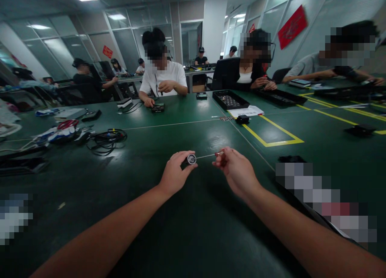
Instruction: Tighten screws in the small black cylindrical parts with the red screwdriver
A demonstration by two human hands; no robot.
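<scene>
My left hand (pixel 176 171) is closed around a small round part (pixel 191 159) with a pale rim and a dark face with small marks. Its face is turned toward the camera; the kind of part is too small to make out. In my right hand (pixel 237 169) is a screwdriver (pixel 206 156), gripped by its reddish handle. The thin metal shaft points left, and its tip meets the right side of the round part. Both hands are held above the green table (pixel 169 238). My fingers hide much of the handle.
Coiled black cables (pixel 107 141) lie at the left. Across the table are a black tray of small parts (pixel 230 99), a paper sheet (pixel 245 111) and a small black box (pixel 242 119). Yellow tape (pixel 283 142) marks the tabletop. Several people sit opposite, one in a white shirt (pixel 164 79).
</scene>
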